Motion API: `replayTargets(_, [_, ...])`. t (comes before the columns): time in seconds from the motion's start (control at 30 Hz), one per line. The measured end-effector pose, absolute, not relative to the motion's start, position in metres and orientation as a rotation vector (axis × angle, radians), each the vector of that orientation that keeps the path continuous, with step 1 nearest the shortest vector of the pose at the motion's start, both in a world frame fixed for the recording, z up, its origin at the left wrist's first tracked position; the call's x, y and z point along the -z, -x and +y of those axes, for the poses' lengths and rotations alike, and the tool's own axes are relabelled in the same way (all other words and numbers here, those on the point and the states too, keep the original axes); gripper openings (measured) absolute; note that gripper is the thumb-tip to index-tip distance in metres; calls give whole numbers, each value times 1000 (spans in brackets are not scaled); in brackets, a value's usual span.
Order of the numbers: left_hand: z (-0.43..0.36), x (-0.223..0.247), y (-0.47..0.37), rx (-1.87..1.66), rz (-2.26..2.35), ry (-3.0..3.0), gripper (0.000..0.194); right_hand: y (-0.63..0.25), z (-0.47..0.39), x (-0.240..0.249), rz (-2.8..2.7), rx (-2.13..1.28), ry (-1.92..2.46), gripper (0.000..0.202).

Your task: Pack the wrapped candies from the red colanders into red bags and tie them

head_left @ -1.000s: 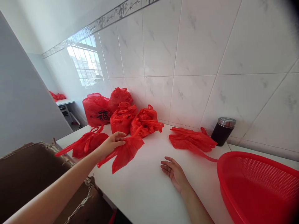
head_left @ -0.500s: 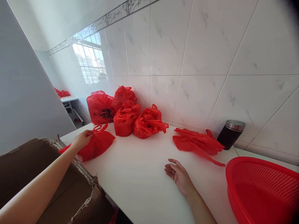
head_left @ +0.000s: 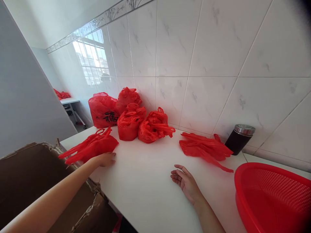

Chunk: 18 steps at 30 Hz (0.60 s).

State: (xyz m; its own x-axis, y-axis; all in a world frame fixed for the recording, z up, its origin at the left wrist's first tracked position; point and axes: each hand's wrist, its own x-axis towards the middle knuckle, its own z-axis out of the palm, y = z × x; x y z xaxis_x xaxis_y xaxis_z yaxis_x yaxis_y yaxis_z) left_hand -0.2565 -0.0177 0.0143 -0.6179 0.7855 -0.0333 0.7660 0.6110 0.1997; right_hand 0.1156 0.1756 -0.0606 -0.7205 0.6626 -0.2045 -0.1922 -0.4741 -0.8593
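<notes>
My left hand (head_left: 106, 159) lies low over the white table (head_left: 145, 187), beside the near right edge of a loose red bag (head_left: 97, 144); its fingers are partly seen and hold nothing visible. Palm turned sideways, my right hand (head_left: 186, 181) rests at mid-table with its fingers apart and nothing in them. Behind stand several filled red bags, among them a knotted one (head_left: 155, 126) and a larger one with black print (head_left: 103, 110). Another flat red bag (head_left: 205, 147) lies to the right, beyond my right hand.
An open cardboard box (head_left: 80, 210) with ragged edges stands against the table's left side. A red perforated basket (head_left: 247, 200) is at the right. A dark jar with a metal lid (head_left: 239, 139) leans near the tiled wall (head_left: 211, 58).
My left hand has let go of the loose red bag's top and moved right and toward me. The bag's handles now spread leftward over the box edge. My right hand has stayed put.
</notes>
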Motion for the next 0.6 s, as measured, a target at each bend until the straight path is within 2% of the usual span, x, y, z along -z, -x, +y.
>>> replayTargets(0.13, [-21,-29,240,-68,2460,-1288,36,-115,178,63,-1198,-2226,700,38])
replayTargets(0.3, [-2,-61,165,-22,2127,-1468,53,-110,177,63,-1179,-2195,673,38])
replayTargets(0.47, [57,-90,74,-68,1523,-1756,46,-105,176,60,-1170,-2166,644,37])
replayTargets(0.53, [94,-88,41,-126,1502,-1955,39,-105,177,56,-1168,-2142,640,38])
replayTargets(0.6, [139,-75,11,-252,1706,-2118,35,-106,177,52,-1181,-2129,631,41])
